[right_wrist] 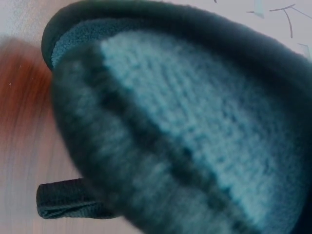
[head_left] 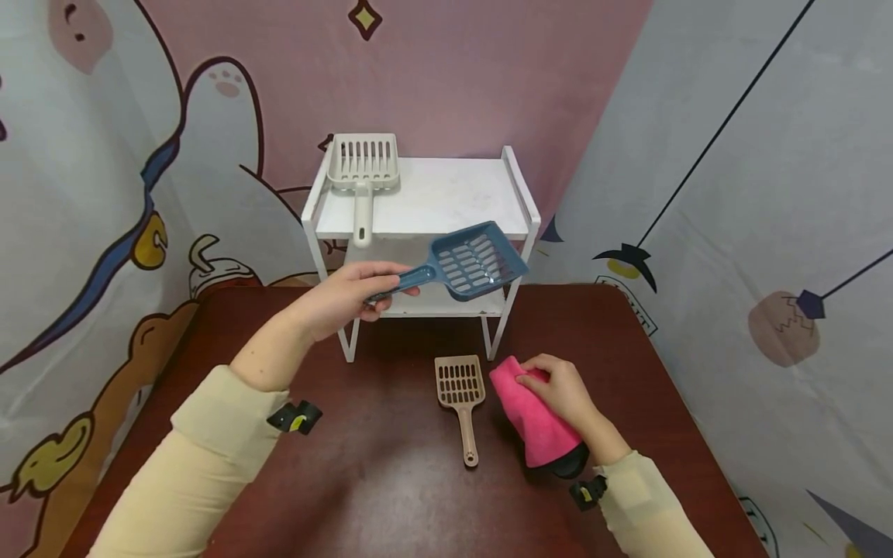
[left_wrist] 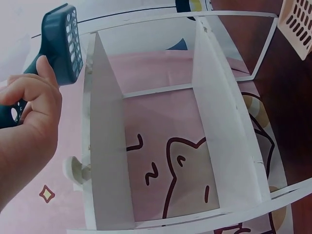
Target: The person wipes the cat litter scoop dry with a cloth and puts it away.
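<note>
The left hand (head_left: pixel 345 293) gripped the blue scoop (head_left: pixel 466 272) before the rack (head_left: pixel 453 194), partly masking its handle (head_left: pixel 422 275); the right hand (head_left: pixel 560 389) pinched the pink cloth (head_left: pixel 536 422) beside the tan scoop (head_left: pixel 461 398); blurred dark fabric (right_wrist: pixel 161 141) obstructed the right wrist view.

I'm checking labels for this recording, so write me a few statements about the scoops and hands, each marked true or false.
1. The left hand grips the blue scoop. True.
2. The tan scoop lies on the table. True.
3. The right hand holds the tan scoop. False: it pinches the pink cloth item.
4. The off-white scoop lies on the table. False: it rests on top of the white rack.
</note>
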{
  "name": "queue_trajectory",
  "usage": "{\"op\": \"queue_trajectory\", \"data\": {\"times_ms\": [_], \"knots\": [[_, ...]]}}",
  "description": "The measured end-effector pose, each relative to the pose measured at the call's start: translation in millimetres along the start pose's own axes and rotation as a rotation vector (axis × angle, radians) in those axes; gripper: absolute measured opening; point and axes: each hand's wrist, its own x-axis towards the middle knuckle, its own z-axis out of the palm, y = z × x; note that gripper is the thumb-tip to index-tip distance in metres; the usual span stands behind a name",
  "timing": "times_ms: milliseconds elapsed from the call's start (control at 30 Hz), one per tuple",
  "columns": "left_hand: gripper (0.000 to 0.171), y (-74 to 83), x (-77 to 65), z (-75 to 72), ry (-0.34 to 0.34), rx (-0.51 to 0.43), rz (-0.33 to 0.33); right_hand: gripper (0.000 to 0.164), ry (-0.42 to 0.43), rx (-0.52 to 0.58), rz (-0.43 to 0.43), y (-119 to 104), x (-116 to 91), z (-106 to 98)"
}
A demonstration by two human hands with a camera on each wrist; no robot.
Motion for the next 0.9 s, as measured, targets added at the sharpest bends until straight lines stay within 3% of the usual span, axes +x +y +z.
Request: {"op": "queue_trajectory", "data": {"times_ms": [600, 900], "knots": [[0.037, 8.4, 6.0, 1.3, 0.046, -0.122, -0.006, 0.012, 0.001, 0.020, -0.042, -2, -2, 2], [0.039, 17.4, 15.8, 5.0, 0.135, -0.137, -0.041, 0.013, 0.005, 0.029, -0.031, -5, -1, -3]]}}
